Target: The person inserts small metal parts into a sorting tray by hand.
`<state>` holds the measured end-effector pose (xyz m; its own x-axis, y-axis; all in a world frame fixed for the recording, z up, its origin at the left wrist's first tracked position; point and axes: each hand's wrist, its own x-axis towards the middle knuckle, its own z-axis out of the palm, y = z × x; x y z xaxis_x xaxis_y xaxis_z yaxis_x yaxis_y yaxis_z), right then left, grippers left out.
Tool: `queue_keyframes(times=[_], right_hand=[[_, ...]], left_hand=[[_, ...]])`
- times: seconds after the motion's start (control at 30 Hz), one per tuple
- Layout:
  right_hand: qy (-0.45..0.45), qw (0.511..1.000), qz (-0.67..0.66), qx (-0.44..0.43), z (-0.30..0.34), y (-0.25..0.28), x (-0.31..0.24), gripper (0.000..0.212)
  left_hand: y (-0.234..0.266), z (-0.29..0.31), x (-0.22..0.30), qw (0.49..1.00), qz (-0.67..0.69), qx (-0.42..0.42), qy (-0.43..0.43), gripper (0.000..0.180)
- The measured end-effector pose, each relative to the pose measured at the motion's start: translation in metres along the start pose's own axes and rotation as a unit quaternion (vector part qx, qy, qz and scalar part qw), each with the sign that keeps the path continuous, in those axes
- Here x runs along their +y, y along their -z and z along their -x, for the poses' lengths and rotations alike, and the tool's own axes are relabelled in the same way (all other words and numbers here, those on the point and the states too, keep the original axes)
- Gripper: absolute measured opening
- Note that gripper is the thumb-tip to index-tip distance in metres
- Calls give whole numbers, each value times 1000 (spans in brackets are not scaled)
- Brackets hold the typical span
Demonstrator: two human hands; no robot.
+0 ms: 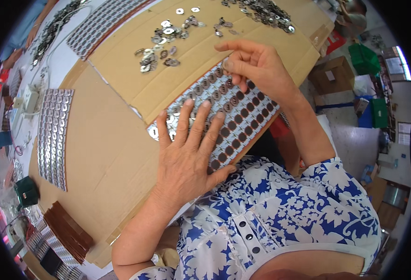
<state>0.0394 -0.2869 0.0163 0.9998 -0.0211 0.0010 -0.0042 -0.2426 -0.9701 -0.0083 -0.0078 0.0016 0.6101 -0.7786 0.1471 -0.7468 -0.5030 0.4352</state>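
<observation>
Under my left hand (pixel 184 156) lies a flat panel (pixel 249 122) with rows of dark round spots on a pale blue ground. The hand is open, its fingers spread over the near-left end. Small oval metal pieces (pixel 154 134) cover the spots along the panel's far-left side, some beneath my fingers. Over the far-right part is my right hand (pixel 261 67), its index finger stretched out and apart from the thumb, the other fingers curled. A greyish spot shows at the thumb tip; whether it is a metal piece is unclear.
Loose metal pieces (pixel 168 31) lie scattered on the cardboard (pixel 103 135) beyond the panel, with a larger pile (pixel 270 16) farther back. A filled panel (pixel 55 137) lies at left, near brown strips (pixel 68 231). Another person's arm (pixel 40 18) shows at upper left.
</observation>
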Motion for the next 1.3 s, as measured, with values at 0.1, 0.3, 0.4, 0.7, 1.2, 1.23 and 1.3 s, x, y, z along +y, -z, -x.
queue_keyframes(times=[0.1,0.3,0.4,0.7,1.2,1.23,1.3], right_hand=[[-37,999,-33,1,29,6,6,19],[-91,994,66,15,52,8,6,12],[32,991,128,9,52,11,24,12],[32,974,218,44,67,3,15,9],[106,979,175,14,58,14,23,16],[82,990,112,33,49,18,25,14],[128,968,196,90,12,31,22,14]], left_hand=[[-1,0,-2,1000,-7,-3,2,107],[-4,-1,-3,999,-36,3,-1,102],[-5,-1,-3,999,-37,6,-1,102],[-3,-1,-2,1000,-29,8,-5,100],[0,0,2,999,-40,-19,8,102],[0,0,2,999,-42,-17,6,102],[-2,2,1,999,-40,-18,13,102]])
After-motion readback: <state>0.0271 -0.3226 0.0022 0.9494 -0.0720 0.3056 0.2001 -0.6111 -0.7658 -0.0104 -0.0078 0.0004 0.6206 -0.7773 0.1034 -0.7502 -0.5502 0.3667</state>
